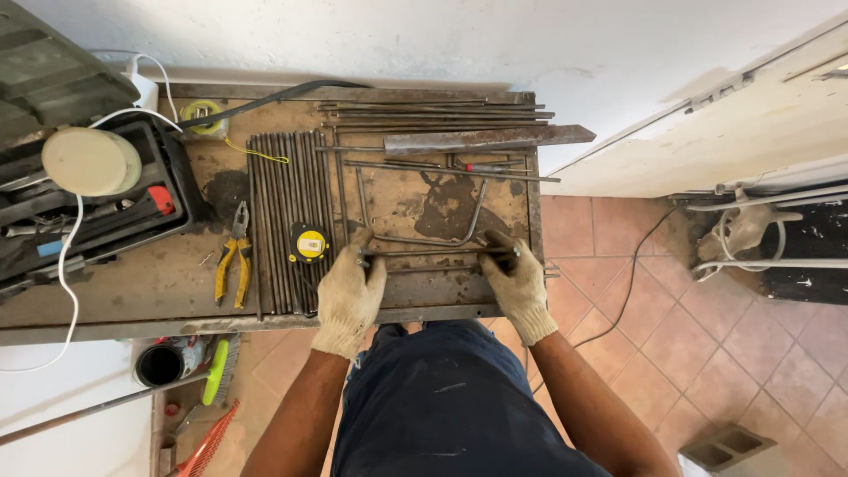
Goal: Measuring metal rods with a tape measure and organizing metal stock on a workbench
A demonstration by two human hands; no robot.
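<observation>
Worn wooden workbench (pixel 159 283) over tiled floor: my gloved left hand (pixel 349 296) and right hand (pixel 517 283) each curl closed round one end of a thin steel rod (pixel 437 253) lying crosswise near the front edge. Best kept level, grips even (gloves hide the fingertips). Alongside: straight rod bundle (pixel 287 203), yellow tape measure (pixel 309 243) just beside my left hand, yellow pliers (pixel 234 265), bent rod (pixel 424 234) crowding behind.

A thin steel rod (pixel 437 253) lies level across the middle of the frame, on the worn bench (rusty, dark grey), its two ends gripped. A second rod (pixel 433 268) lies parallel just below it.
</observation>
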